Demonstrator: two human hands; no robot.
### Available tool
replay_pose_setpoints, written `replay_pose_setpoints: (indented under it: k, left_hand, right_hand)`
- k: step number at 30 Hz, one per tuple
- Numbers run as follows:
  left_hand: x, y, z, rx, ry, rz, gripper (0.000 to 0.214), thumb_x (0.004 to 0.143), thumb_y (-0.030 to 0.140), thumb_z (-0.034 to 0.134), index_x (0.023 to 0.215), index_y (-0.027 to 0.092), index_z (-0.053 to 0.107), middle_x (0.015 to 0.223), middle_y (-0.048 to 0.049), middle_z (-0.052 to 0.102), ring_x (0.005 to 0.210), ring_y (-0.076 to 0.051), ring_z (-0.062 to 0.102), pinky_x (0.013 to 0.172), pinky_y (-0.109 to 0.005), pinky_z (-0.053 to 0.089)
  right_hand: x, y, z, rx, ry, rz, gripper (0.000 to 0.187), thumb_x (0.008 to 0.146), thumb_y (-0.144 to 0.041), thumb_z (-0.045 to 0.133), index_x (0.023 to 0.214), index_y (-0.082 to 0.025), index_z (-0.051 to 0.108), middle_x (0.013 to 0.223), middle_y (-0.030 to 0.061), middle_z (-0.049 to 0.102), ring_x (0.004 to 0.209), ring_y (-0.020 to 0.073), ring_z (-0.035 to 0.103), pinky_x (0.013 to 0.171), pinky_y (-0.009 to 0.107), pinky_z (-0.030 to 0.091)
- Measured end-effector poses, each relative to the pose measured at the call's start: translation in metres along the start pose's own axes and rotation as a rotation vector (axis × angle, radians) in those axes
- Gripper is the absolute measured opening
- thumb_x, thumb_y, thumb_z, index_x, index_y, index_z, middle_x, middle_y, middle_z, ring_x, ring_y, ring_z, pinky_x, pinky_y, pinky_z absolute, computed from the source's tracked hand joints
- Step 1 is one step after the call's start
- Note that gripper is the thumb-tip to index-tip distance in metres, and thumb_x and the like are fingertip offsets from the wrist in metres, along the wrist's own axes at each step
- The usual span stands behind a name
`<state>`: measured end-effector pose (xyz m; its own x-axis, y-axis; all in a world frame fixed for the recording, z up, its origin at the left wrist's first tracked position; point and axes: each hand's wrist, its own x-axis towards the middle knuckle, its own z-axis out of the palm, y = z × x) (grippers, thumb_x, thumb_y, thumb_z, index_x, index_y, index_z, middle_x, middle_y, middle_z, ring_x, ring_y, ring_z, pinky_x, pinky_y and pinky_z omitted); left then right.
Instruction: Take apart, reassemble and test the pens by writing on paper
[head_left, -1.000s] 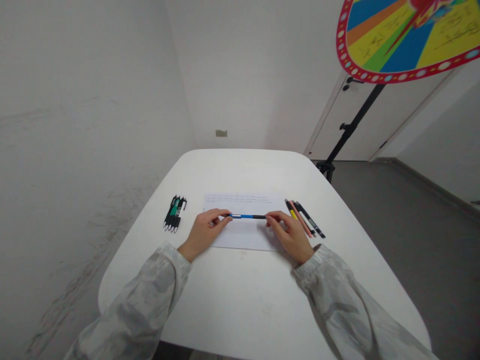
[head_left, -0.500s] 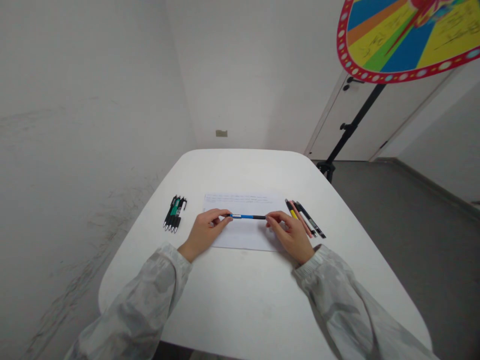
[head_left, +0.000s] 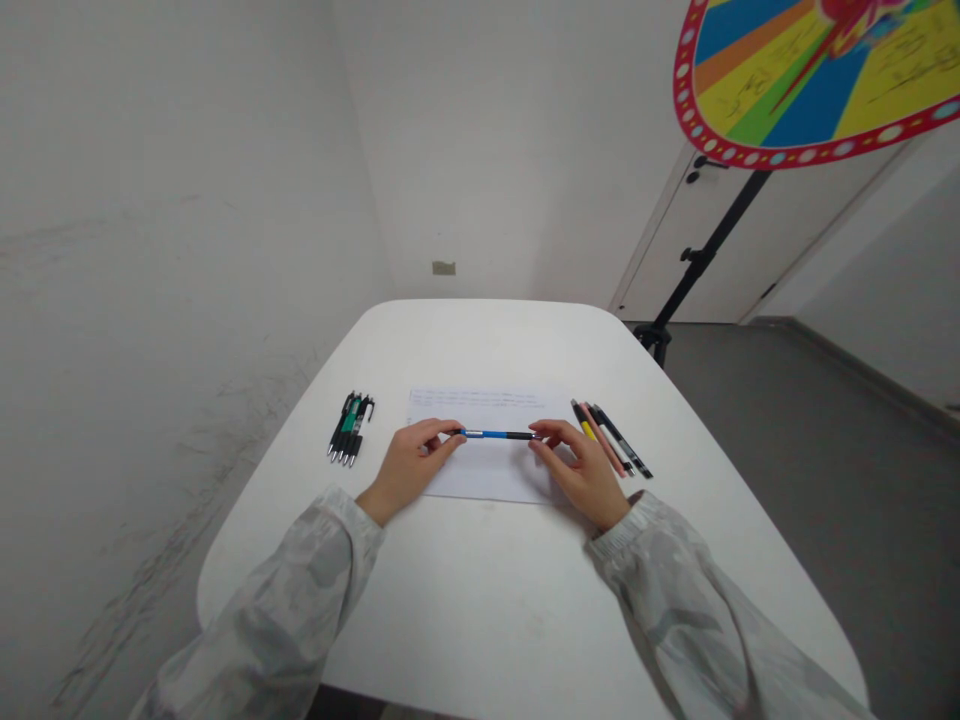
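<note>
While keeping the slender blue-and-black pen (head_left: 495, 435) level over the white, partly written paper sheet (head_left: 480, 475), pinch the left end in the grip of the bare left hand (head_left: 409, 458). Note the grip of the bare right hand (head_left: 583, 468): parted around the right end; cannot tell whether touching. Judged to be at a two-handed holding step; next, probably calls for a steady left pinch and controlled right finger movement. Compared with one second ago, slightly loosened at right, exposing more of the tip; otherwise practically unchanged.
</note>
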<state>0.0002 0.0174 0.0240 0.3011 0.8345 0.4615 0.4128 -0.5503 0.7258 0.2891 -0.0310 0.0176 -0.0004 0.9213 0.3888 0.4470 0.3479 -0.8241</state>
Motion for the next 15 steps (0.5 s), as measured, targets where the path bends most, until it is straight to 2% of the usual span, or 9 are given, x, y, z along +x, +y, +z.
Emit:
replay_pose_setpoints:
  k: [4,15]
  left_hand:
    - [-0.0002,-0.0007,0.0005,-0.010,-0.001,0.004,0.021,0.101,0.040,0.074,0.106,0.023,0.084,0.099,-0.0043,0.084,0.068,-0.013,0.064,0.065,-0.025,0.053]
    - [-0.0002,0.0008,-0.0002,0.003,0.009,-0.002,0.020,0.101,0.040,0.074,0.105,0.023,0.084,0.100,-0.0043,0.084,0.066,-0.013,0.064,0.064,-0.025,0.053]
  right_hand:
    - [0.0012,0.0029,0.0000,-0.022,0.019,-0.025,0.022,0.103,-0.044,0.069,0.108,-0.024,0.077,0.097,0.0073,0.078,0.090,0.0245,0.071,0.073,0.035,0.057]
    - [0.0010,0.0012,-0.0016,-0.030,0.028,-0.106,0.019,0.106,-0.036,0.062,0.112,-0.025,0.077,0.099,0.0063,0.077,0.090,0.0240,0.070,0.079,0.038,0.056]
